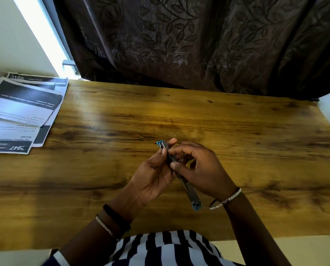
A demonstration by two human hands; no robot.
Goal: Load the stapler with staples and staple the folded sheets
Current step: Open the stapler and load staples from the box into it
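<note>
Head view: two hands are working a blue stapler at the centre of the frame.
A wooden table [237,131] is carrying printed sheets [24,110] at upper left; left hand [152,179] and right hand [202,169] are both clamping the stapler [188,186], a loose staple [172,134] lying just above.

The person is wearing a top [166,248] with bold navy and white stripes. A thin silvery bangle [226,199] is circling the right wrist; a matching bangle [104,226] and a black band [116,217] are sitting on the left wrist.
</note>
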